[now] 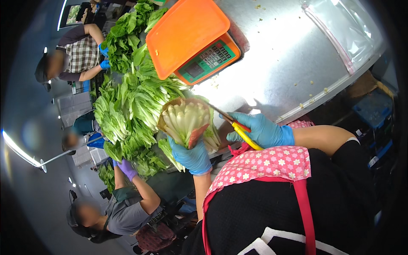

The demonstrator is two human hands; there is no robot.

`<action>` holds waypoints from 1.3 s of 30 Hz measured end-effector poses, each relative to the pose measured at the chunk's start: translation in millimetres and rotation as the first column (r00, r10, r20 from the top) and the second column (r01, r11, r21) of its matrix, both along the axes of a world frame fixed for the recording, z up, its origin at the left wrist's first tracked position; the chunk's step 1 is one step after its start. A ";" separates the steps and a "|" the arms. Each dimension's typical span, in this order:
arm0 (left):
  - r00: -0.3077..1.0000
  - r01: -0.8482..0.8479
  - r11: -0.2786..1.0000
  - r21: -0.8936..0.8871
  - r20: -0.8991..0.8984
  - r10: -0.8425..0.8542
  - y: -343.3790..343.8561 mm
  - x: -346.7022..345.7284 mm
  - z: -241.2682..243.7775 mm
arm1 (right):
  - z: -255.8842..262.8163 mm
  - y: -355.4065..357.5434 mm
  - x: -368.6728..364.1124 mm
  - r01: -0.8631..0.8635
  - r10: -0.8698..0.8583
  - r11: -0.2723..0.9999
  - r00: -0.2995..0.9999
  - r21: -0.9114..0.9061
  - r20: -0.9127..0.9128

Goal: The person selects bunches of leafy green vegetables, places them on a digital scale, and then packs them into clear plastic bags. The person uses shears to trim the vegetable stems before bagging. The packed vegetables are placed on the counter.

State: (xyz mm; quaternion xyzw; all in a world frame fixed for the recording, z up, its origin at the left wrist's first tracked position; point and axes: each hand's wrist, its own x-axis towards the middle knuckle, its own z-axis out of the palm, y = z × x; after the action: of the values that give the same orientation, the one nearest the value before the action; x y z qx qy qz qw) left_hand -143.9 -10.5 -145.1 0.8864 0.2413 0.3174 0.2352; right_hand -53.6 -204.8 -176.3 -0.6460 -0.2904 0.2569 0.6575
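Observation:
My left hand (193,158), in a blue glove, grips a bundle of leafy greens (185,117). The pale cut stem ends face up toward me. A brownish wrap (165,118) curves round the bundle's far side, and a red piece (198,136) lies against its near side; I cannot tell its material. My right hand (256,129), also blue-gloved, holds scissors (239,130) with yellow and red handles. Their dark blades point toward the bundle, with the tips close to its upper right side; whether they touch is unclear. More pale stems (211,137) show just right of the bundle.
Loose leafy greens (145,98) are heaped across the metal table (280,60). An orange digital scale (191,35) stands beyond my hands. Clear plastic bags (353,28) lie at the far right. Co-workers (127,204) handle greens on the left; one (81,54) wears blue gloves.

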 end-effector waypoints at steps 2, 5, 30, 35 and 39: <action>0.999 -0.041 0.999 -0.023 -0.006 0.041 4.6 -4.5 -3.0 | -0.3 -1.6 3.8 0.063 -0.066 0.996 0.997 0.062 0.047; 0.998 -0.056 0.998 0.006 0.003 0.056 11.6 -8.7 -6.7 | 8.6 -7.4 11.1 0.052 -0.047 0.998 0.978 -0.022 0.205; 0.996 -0.004 0.990 0.139 -0.085 0.016 21.1 -13.8 -0.5 | -6.9 -12.1 5.9 -0.105 0.160 0.971 0.953 -0.215 0.256; 0.941 0.049 0.912 0.407 -0.325 0.095 20.4 -5.9 30.6 | -17.3 -8.4 3.3 -0.030 0.030 0.998 1.000 -0.063 0.001; 0.957 0.225 0.887 0.402 -0.263 -0.124 33.9 6.2 81.0 | -17.1 -13.2 13.7 0.114 -0.108 0.992 0.987 0.045 -0.123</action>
State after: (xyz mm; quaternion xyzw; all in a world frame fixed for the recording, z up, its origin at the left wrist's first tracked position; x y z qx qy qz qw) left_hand -137.6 23.4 -64.1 0.9651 0.1100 0.2354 0.0331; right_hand -40.0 -218.1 -193.3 -0.6272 -0.2207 0.2507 0.7036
